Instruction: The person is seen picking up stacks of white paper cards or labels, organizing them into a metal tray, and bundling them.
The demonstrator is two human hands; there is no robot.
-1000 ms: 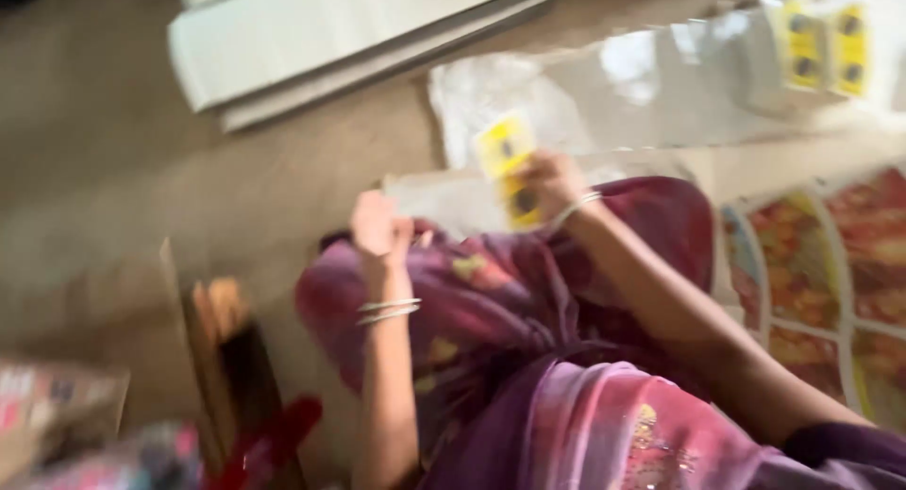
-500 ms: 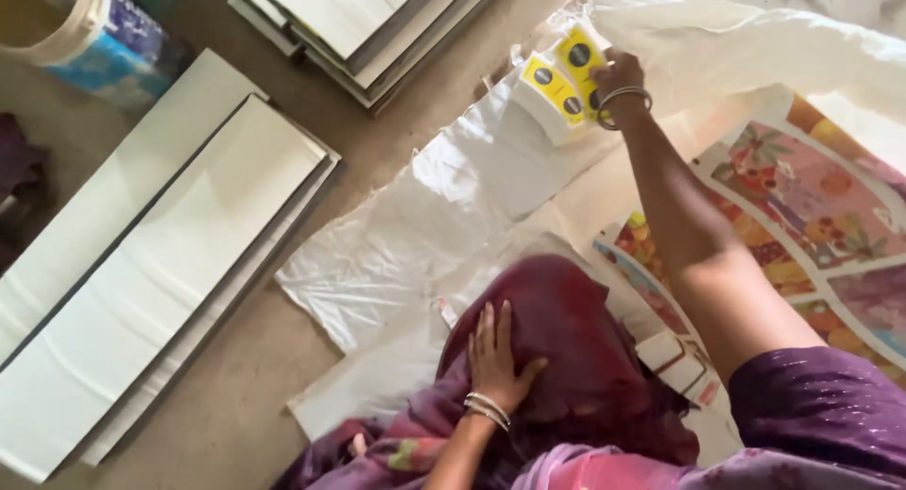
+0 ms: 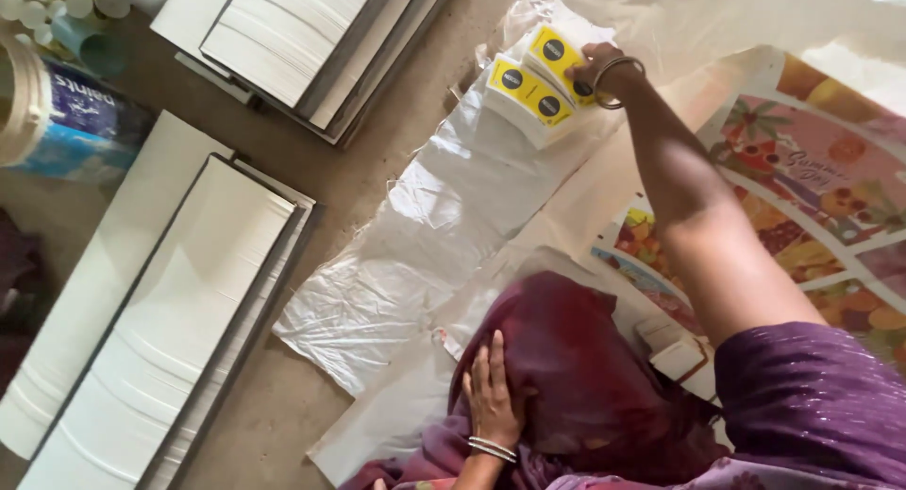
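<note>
**Hand reaching out with yellow-labelled packets over a plastic sheet**

Packets, small and white with yellow labels bearing a dark round mark (image 3: 535, 86), sit fanned in the person's right hand (image 3: 596, 67), at the far end of a crumpled white plastic sheet (image 3: 425, 226) spread on the floor. Half a second ago the same arm was already stretched over that sheet with the packets; a second ago the hand held them close above the lap. The reach has therefore carried the packets away from the body to the sheet's far end, where they now rest against or just above it; contact cannot be told for sure. The fingers are closed around one edge of the bundle, grasping it, with a metal bangle at the wrist.

The left hand (image 3: 493, 396) lies flat and relaxed, fingers spread, on maroon cloth (image 3: 585, 377) draped over the knee, at the near end of the sheet. It grips nothing and has stayed there since half a second ago.

To the right of the sheet lies a colourful printed sheet with fruit pictures (image 3: 812, 178). To its left lie long white panels (image 3: 160, 320), with more stacked beyond (image 3: 302, 37). A paint bucket (image 3: 57, 112) stands further left.
</note>
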